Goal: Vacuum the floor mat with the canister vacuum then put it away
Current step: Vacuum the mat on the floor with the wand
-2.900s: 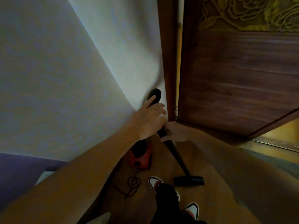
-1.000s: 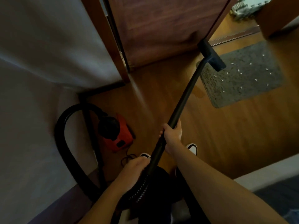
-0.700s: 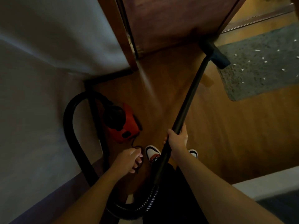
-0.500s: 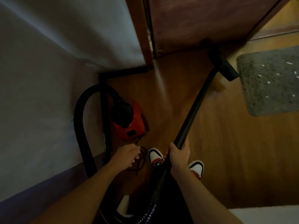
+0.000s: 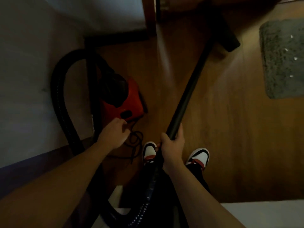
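Observation:
The red canister vacuum [image 5: 131,102] sits on the wooden floor in the wall corner. Its black hose [image 5: 60,99] loops up the wall and back down under my arms. My right hand [image 5: 172,145] grips the black wand [image 5: 189,96], which slants up right to the floor nozzle [image 5: 228,40], left of the mat. The grey floor mat [image 5: 283,60] lies at the right edge with small white scraps on it. My left hand [image 5: 113,135] reaches down behind the canister, fingers loosely curled just above the coiled black cord [image 5: 134,140]; no grip on it shows.
A pale wall [image 5: 32,63] fills the left side. A brown door frame [image 5: 148,14] and a wooden door [image 5: 181,5] stand at the top. My two white, red and black shoes [image 5: 148,150] [image 5: 199,156] stand below the wand. A white surface [image 5: 263,213] lies at the bottom right.
My left hand let go of the wand's hose end and dropped toward the cord behind the canister. My view swung down and left, so the mat slid to the right edge.

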